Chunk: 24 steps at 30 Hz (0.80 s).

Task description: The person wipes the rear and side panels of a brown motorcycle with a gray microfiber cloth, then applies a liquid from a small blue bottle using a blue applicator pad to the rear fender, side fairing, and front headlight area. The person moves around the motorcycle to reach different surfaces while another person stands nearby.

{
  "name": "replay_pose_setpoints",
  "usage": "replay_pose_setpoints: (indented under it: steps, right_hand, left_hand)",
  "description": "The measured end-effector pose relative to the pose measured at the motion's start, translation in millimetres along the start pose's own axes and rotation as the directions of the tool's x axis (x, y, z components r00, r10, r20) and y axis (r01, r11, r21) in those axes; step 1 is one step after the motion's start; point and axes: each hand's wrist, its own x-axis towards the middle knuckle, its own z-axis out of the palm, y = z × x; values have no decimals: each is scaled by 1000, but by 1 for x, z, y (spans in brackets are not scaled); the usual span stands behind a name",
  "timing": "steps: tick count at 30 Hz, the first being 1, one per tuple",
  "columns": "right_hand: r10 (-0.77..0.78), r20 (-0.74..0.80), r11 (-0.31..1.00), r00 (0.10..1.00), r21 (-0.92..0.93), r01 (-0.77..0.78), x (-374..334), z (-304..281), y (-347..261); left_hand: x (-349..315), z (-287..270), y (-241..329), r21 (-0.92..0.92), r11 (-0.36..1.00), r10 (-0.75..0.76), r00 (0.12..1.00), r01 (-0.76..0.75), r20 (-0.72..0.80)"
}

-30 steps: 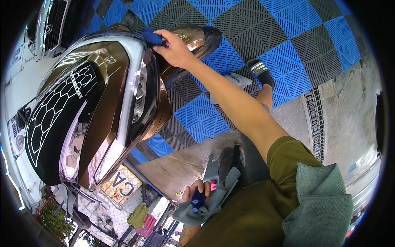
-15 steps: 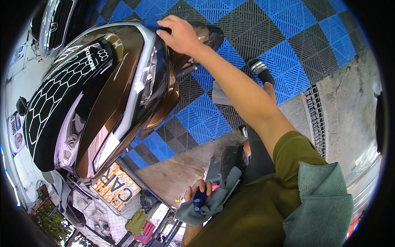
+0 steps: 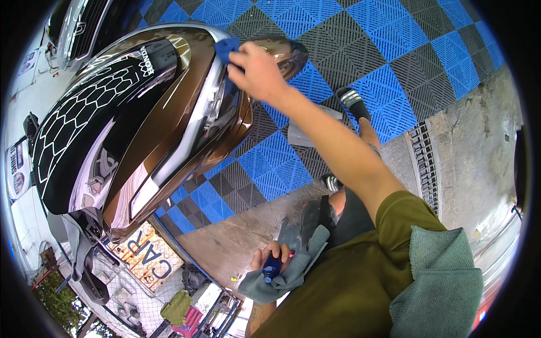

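Observation:
A glossy brown and black scooter (image 3: 160,121) with a white hexagon pattern fills the left half. My right hand (image 3: 258,72) reaches across to its far end. Pinched in the fingers is a small blue pad (image 3: 226,49), pressed against the silver trim strip (image 3: 190,127) along the scooter's side. Low in the middle, close to my body, my left hand (image 3: 273,252) is wrapped round a small dark blue bottle (image 3: 271,269). A grey-green towel (image 3: 311,256) hangs bunched at the same hand. Part of that grip is hidden by the bottle and towel.
Blue and black slatted floor tiles (image 3: 282,163) lie beside the scooter, bordered by concrete with a drain grate (image 3: 425,169). Another grey-green towel (image 3: 437,287) drapes over my shoulder. A lettered board (image 3: 147,256) and green and pink cloths (image 3: 179,310) are below the scooter.
My right hand and the blue pad have shifted right and nearer, a short way along the silver trim. The view has turned slightly. The left hand keeps its hold on the bottle.

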Motion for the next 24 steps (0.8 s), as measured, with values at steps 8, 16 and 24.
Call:
replay_pose_setpoints:
  steps: [8,16,24]
  right_hand:
    - [-183,-28,977,983,104,185,-65,19,-60]
    - [-180,-67,983,981,9,181,-110,56,-104]
    - [-301,111,953,947,77,294,-101,67,-157]
  left_hand:
    - [-6,-5,2,4,1000,30,999,-30,11]
    - [-23,-31,-9,-125,990,72,997,-70,13]
    - [-32,-53,-17,-130,986,113,993,-108,34]
